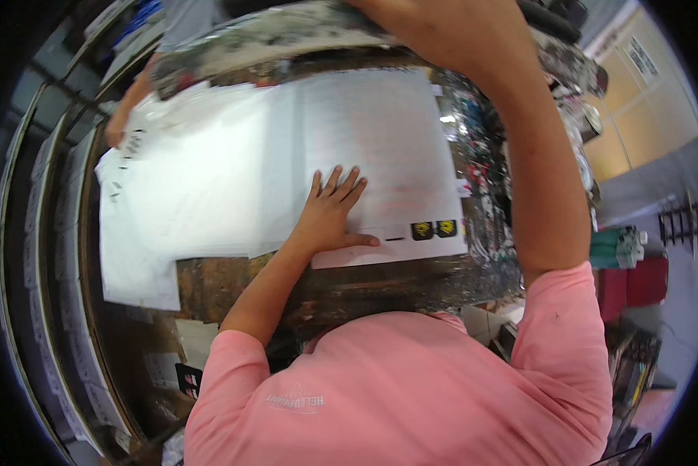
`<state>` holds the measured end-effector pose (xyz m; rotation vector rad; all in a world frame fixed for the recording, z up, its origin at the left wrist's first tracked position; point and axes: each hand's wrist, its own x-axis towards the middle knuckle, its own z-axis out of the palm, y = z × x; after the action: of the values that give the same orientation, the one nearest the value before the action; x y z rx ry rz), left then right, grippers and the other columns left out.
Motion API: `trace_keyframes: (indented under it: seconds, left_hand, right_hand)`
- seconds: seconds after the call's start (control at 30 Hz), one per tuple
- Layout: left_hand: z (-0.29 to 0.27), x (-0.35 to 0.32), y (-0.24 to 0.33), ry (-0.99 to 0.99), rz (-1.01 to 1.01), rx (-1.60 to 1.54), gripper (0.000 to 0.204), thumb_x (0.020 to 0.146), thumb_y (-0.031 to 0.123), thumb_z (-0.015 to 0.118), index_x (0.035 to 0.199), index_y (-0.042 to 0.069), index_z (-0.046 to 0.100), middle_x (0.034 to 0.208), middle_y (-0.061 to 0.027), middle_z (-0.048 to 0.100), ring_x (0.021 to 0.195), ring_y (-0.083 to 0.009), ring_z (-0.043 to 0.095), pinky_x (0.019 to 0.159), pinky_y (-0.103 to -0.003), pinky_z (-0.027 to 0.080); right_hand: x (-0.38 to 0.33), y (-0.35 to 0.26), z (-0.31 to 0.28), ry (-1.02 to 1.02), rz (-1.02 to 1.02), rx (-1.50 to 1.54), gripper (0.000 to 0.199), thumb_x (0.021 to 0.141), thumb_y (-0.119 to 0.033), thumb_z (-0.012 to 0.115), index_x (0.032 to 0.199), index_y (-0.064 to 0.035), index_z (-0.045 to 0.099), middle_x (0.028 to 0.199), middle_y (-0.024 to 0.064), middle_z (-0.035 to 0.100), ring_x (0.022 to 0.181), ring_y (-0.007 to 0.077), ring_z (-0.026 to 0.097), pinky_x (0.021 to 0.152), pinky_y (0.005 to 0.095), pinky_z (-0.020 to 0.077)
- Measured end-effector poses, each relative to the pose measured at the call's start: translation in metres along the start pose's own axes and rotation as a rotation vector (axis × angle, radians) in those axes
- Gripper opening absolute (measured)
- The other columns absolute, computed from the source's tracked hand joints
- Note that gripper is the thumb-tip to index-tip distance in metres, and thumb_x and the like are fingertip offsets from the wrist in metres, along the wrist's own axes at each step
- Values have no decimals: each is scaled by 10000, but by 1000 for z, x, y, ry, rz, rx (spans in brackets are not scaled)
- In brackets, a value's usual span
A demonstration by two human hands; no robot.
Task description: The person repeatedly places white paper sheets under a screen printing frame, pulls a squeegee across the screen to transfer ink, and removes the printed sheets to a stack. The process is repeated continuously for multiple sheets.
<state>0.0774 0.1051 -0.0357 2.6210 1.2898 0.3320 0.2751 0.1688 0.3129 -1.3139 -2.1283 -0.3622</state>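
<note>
My left hand [333, 216] lies flat, fingers spread, on a thin white sheet [395, 147] that shows faint reddish print. Two small black squares with yellow marks [434, 230] are printed near its lower right corner. To the left, a bright white sheet [209, 171] spreads over the worn table [232, 283]. My right arm reaches far forward, and my right hand [450, 31] is over a long, paint-stained bar [279, 35] across the table's far side. Its fingers run past the upper edge of the view, so their grip is hidden.
Another person's hand [118, 126] is at the far left edge of the white sheets. Shelves [61, 256] stand along the left. Paint spots cover the table's right part [481, 171]. A teal object [614, 247] and a red one [645, 281] are at the right.
</note>
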Motion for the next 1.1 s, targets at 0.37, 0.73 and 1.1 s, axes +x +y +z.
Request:
trace_keyframes:
  seconds: [0.37,0.73,1.1]
  left_hand:
    - [41,115,89,-3,227,-104,1361,640,994,663,1590,32,508,1695,-212,403,1588,-461,306,1290,-706,119]
    - [41,103,107,132,219,-84,1306,653,953,696,1555,23,534,1695,-241,380,1578,-478,306,1266,-730,130]
    - [-159,-59,15,1003,-374,-1206,916,819,-31,880,1619,-16,433,1227,-131,705,1009,-182,697,905,-331,610]
  right_hand:
    - [-2,28,-28,-183,-102,67,547,967,-420,513,674,13,674,659,216,657,624,375,639,713,513,517]
    - [18,14,-27,-215,-25,93,567,985,-419,504,647,9,659,628,196,637,602,366,633,655,491,519]
    - [-93,9,43,-59,-176,-65,475,974,-469,698,1096,-12,736,1068,197,714,1017,334,672,958,473,470]
